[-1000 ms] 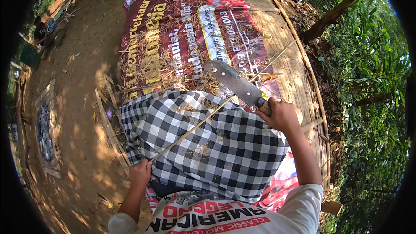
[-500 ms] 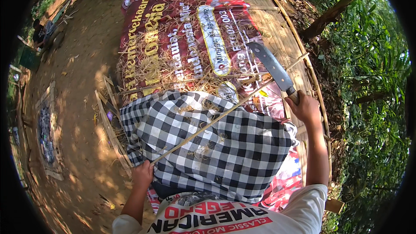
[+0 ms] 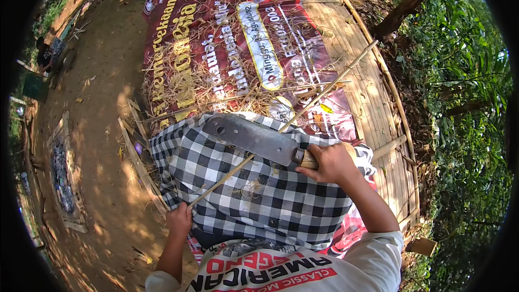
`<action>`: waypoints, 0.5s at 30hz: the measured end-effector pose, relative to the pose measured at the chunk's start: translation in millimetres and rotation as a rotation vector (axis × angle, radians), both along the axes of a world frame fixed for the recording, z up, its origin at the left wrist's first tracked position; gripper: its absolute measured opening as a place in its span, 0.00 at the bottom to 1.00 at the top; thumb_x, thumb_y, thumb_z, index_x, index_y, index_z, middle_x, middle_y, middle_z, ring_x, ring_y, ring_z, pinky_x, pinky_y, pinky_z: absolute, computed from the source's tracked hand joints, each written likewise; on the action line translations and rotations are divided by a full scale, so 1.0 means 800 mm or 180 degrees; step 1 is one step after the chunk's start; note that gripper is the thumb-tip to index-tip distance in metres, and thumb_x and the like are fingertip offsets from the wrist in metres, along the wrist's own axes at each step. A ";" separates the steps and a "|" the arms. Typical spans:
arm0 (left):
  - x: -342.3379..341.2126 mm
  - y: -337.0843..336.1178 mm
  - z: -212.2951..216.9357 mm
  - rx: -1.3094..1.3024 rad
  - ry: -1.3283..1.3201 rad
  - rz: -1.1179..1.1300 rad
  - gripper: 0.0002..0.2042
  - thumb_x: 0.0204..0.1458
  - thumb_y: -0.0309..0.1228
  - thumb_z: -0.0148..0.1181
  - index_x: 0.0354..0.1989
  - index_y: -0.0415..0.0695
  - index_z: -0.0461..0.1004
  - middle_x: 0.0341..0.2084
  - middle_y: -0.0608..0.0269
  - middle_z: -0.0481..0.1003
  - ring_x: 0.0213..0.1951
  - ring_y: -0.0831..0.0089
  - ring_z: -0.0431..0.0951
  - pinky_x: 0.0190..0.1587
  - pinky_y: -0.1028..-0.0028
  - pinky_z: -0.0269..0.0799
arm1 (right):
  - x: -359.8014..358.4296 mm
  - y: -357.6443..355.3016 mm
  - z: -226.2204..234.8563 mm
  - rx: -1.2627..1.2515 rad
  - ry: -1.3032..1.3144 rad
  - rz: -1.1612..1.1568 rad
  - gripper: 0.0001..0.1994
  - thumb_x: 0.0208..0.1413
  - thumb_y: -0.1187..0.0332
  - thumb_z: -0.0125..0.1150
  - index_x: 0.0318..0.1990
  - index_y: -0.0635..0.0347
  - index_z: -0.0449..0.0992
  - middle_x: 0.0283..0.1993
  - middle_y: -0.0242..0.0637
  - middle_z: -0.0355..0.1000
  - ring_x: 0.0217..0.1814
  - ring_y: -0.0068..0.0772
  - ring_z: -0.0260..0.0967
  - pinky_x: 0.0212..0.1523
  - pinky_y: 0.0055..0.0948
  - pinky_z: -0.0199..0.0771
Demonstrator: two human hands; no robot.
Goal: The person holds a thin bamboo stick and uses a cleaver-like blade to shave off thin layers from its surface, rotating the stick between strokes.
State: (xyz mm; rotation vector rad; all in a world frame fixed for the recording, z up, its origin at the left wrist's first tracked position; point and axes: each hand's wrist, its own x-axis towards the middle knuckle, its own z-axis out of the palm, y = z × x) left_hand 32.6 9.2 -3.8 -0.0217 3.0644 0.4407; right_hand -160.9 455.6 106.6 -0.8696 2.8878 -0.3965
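My left hand (image 3: 179,219) is closed around the near end of a thin bamboo strip (image 3: 220,182), which slants away to the far right. In my right hand (image 3: 336,163) is the wooden handle of a large cleaver (image 3: 258,139). Its broad dark blade points left and lies across the strip, hiding part of it. Beneath both, a black-and-white checked cloth (image 3: 238,213) covers my lap, with a few curly shavings on it.
Beyond the cloth, a red printed banner (image 3: 227,38) strewn with shavings lies on a bamboo slat platform (image 3: 324,27). Wooden strips (image 3: 141,165) lean at the left. Farther left is a framed ash pit (image 3: 62,173). A person (image 3: 46,53) is at the far left; plants (image 3: 470,146) grow on the right.
My right hand has brought the cleaver left and nearer, from beside the strip's far part to across its middle. The strip's far end has swung slightly away; my left hand stays in place.
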 end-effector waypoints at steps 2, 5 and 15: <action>0.003 0.000 -0.004 0.0001 0.0030 0.0047 0.09 0.53 0.36 0.54 0.26 0.45 0.66 0.14 0.54 0.70 0.19 0.51 0.73 0.23 0.56 0.66 | -0.008 0.014 0.005 0.0068 0.0109 -0.0194 0.27 0.48 0.41 0.61 0.32 0.61 0.73 0.16 0.42 0.70 0.18 0.46 0.70 0.22 0.39 0.70; 0.003 0.002 -0.007 -0.0066 0.0101 0.0037 0.09 0.54 0.36 0.53 0.26 0.45 0.66 0.14 0.54 0.70 0.18 0.50 0.72 0.22 0.56 0.65 | -0.032 0.060 0.005 0.0179 0.0153 -0.0904 0.27 0.48 0.40 0.60 0.32 0.61 0.73 0.16 0.43 0.70 0.22 0.47 0.73 0.25 0.41 0.71; -0.002 -0.001 -0.001 0.0055 0.0041 0.0014 0.10 0.55 0.35 0.52 0.26 0.43 0.67 0.13 0.51 0.69 0.18 0.48 0.72 0.21 0.55 0.65 | -0.011 0.043 0.007 0.0322 0.0211 -0.0596 0.26 0.48 0.41 0.61 0.31 0.60 0.72 0.16 0.43 0.70 0.19 0.46 0.71 0.23 0.40 0.70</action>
